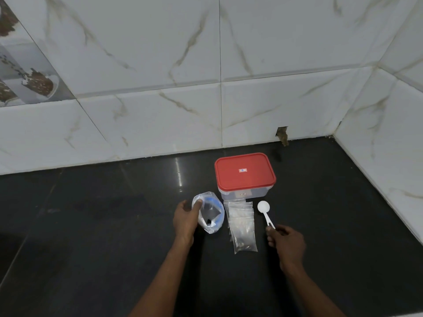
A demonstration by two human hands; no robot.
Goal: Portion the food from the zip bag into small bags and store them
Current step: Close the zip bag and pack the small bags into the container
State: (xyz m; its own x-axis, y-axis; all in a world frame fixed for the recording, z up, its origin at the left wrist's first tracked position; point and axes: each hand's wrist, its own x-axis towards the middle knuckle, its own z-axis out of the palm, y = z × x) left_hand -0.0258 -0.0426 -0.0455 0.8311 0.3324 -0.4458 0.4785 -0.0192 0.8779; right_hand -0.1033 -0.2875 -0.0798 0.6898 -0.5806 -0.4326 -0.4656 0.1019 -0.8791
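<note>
A clear zip bag (209,213) with a blue seal stands open on the dark counter, white food inside it. My left hand (185,219) grips its left rim. Just right of it lies a stack of small clear bags (242,225), flat and overlapping. A white plastic spoon (265,211) rests on the counter with its bowl pointing away from me. My right hand (286,241) pinches the end of its handle. Behind the small bags stands a clear container with a red lid (245,173), lid on.
The black counter (114,225) runs to white marble-patterned wall tiles (160,110) at the back and on the right, forming a corner. A small broken gap (282,133) shows at the base of the back wall.
</note>
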